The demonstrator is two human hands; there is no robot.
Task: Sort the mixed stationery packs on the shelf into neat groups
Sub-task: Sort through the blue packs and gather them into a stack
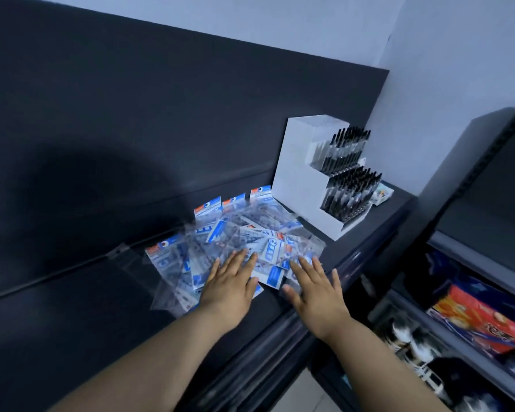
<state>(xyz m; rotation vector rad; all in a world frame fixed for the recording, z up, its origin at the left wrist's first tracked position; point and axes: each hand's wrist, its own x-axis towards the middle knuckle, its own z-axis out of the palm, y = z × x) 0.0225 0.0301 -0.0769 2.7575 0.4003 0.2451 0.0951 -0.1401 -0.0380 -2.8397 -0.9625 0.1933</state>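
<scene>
**Two flat hands on a heap of stationery packs**

Both hands are released, fingers straight and spread, grasping nothing. The left hand lies palm-down with its fingers resting on the stationery packs, at the heap's 6 o'clock edge. The right hand is also palm-down, its thumb splayed toward 9 o'clock. Its fingertips reach the heap's edge at about 4 o'clock; whether they press on a pack cannot be told.

Both forearms enter from the lower frame edge and point toward 12 o'clock, the hands just beside each other but apart.

The packs, clear sleeves with blue-and-white cards, lie overlapping in a loose heap on the dark shelf, directly under and beyond the fingers. A few at the heap's 12 o'clock side stand against the back panel.

At 2 o'clock from the heap, a white tiered display stand holds rows of black-capped pens.
</scene>
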